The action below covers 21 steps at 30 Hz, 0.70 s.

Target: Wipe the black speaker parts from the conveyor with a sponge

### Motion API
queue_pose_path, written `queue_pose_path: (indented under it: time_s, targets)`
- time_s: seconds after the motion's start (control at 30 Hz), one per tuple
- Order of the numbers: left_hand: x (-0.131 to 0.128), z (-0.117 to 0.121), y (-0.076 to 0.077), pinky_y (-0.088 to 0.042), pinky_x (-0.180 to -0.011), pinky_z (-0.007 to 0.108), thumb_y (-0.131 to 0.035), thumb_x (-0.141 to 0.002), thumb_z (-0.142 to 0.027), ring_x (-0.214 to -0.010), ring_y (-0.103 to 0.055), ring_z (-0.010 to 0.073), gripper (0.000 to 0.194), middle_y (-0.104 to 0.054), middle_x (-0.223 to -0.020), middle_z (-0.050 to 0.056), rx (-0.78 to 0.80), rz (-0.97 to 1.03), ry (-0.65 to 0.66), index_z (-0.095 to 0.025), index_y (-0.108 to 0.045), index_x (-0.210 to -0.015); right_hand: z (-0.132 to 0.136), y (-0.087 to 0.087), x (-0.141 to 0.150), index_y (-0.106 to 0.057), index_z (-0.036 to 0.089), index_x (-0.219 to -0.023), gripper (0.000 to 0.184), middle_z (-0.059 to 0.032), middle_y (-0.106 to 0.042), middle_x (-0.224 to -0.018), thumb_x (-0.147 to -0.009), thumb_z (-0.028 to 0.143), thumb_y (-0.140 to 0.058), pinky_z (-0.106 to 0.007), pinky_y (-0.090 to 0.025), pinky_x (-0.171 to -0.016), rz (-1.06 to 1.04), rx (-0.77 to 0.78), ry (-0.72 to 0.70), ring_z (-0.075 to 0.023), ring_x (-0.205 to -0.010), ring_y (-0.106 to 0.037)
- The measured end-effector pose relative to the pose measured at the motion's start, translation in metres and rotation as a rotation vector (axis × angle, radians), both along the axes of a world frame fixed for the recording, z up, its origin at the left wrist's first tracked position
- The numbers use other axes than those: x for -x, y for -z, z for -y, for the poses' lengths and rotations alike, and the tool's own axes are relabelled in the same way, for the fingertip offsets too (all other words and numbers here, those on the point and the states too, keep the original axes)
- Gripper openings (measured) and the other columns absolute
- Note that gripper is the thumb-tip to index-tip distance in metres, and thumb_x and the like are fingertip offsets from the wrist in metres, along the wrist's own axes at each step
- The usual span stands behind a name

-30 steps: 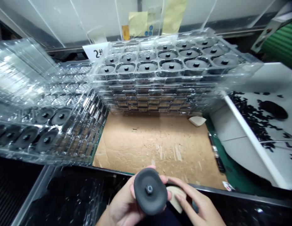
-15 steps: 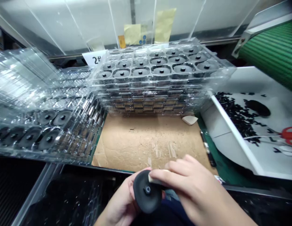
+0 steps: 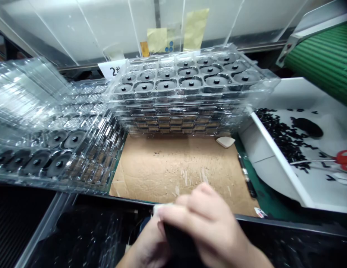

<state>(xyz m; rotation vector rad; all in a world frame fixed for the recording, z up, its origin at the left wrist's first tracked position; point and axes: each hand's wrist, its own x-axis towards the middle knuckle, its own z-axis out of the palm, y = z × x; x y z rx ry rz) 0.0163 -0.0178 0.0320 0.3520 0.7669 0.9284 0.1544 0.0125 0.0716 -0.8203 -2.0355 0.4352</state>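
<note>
My left hand (image 3: 145,242) at the bottom of the view grips a black rubber-like disc part (image 3: 179,238), which is mostly hidden. My right hand (image 3: 207,219) lies over the disc's face, its fingers pressing a cream-coloured pad (image 3: 162,208) against it. Only a thin edge of the pad shows past the fingertips. A similar cream pad (image 3: 225,142) rests on the cardboard sheet (image 3: 173,167) beyond my hands. Transparent plastic trays (image 3: 187,83) stacked ahead hold rows of black discs with central bolts.
A second stack of transparent trays (image 3: 56,145) slopes at the left. To the right, a white bin (image 3: 276,163) holds loose black pieces and red-handled scissors (image 3: 343,157). A black pen (image 3: 247,176) lies on the green mat. A "2#" card (image 3: 113,70) stands behind the trays.
My right hand has moved left across the disc and now covers its face and bolt, with the pad under its fingers. The disc has dropped lower in view.
</note>
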Motion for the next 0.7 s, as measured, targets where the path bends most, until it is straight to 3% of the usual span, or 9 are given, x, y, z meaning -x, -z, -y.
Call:
queue_pose_path:
  time_s: [0.07,0.17,0.27,0.33,0.4,0.53,0.6,0.7]
  targets:
    - [0.007,0.002,0.004,-0.047,-0.084,0.03,-0.078,-0.059,-0.042,-0.092,-0.064,0.0211,0.043,-0.071,-0.101,0.003,0.047,0.075,-0.022,-0.022,-0.071,-0.096,-0.005,0.017,-0.014,-0.061,0.025,-0.107,0.027,0.0,-0.068,-0.083,-0.092,0.016,-0.04,-0.026,-0.04,-0.063,0.073,0.243,0.062,-0.0118,-0.07,-0.059]
    - [0.02,0.002,0.007,-0.047,-0.088,0.027,-0.076,-0.06,-0.042,-0.1,-0.064,0.021,0.049,-0.068,-0.114,0.002,0.128,0.222,-0.069,-0.031,-0.066,-0.107,-0.001,0.064,-0.035,-0.062,0.029,-0.108,0.026,-0.0001,-0.069,-0.098,-0.09,0.021,-0.047,-0.026,-0.048,-0.07,0.104,0.474,0.22,-0.0144,-0.086,-0.063]
    - [0.025,0.0,0.008,-0.048,-0.088,0.028,-0.077,-0.058,-0.04,-0.102,-0.064,0.0227,0.051,-0.068,-0.114,0.003,0.116,0.281,-0.061,-0.03,-0.066,-0.107,0.012,0.113,-0.041,-0.068,0.028,-0.1,0.024,-0.0008,-0.072,-0.089,-0.087,0.028,-0.048,-0.028,-0.054,-0.065,0.106,0.567,0.249,-0.0168,-0.077,-0.067]
    - [0.023,-0.002,0.007,-0.049,-0.087,0.029,-0.078,-0.057,-0.04,-0.101,-0.064,0.0231,0.052,-0.069,-0.113,0.004,0.125,0.273,-0.048,-0.029,-0.066,-0.106,0.018,0.126,-0.041,-0.07,0.026,-0.096,0.023,-0.001,-0.072,-0.081,-0.086,0.029,-0.049,-0.029,-0.055,-0.061,0.11,0.581,0.253,-0.0171,-0.07,-0.068]
    - [0.018,-0.003,0.004,-0.05,-0.085,0.029,-0.079,-0.054,-0.04,-0.1,-0.065,0.0237,0.054,-0.069,-0.111,0.004,0.13,0.245,-0.045,-0.028,-0.067,-0.106,0.02,0.113,-0.041,-0.068,0.024,-0.099,0.023,-0.0026,-0.072,-0.086,-0.087,0.029,-0.049,-0.027,-0.055,-0.06,0.095,0.602,0.294,-0.0172,-0.074,-0.068]
    - [0.008,-0.005,-0.005,-0.05,-0.082,0.026,-0.081,-0.053,-0.035,-0.093,-0.066,0.0197,0.049,-0.071,-0.106,0.001,0.154,0.164,-0.076,-0.029,-0.069,-0.101,0.017,0.043,-0.03,-0.063,0.026,-0.107,0.023,-0.0031,-0.07,-0.1,-0.087,0.027,-0.051,-0.021,-0.052,-0.054,-0.033,0.464,0.399,-0.0159,-0.081,-0.067]
    - [0.006,-0.006,-0.008,-0.048,-0.084,0.023,-0.082,-0.052,-0.034,-0.093,-0.066,0.0168,0.049,-0.072,-0.102,0.001,0.157,0.108,-0.103,-0.029,-0.07,-0.099,0.017,0.015,-0.015,-0.059,0.023,-0.112,0.027,-0.0028,-0.07,-0.097,-0.087,0.02,-0.051,-0.025,-0.052,-0.063,-0.038,0.293,0.326,-0.0154,-0.077,-0.066]
    - [0.007,-0.008,-0.006,-0.047,-0.087,0.023,-0.083,-0.052,-0.034,-0.095,-0.065,0.0179,0.046,-0.073,-0.099,0.004,0.142,0.022,-0.133,-0.027,-0.071,-0.096,0.017,0.003,0.007,-0.058,0.016,-0.114,0.031,-0.0039,-0.07,-0.091,-0.085,0.011,-0.049,-0.029,-0.05,-0.067,0.015,0.161,0.169,-0.0154,-0.074,-0.064]
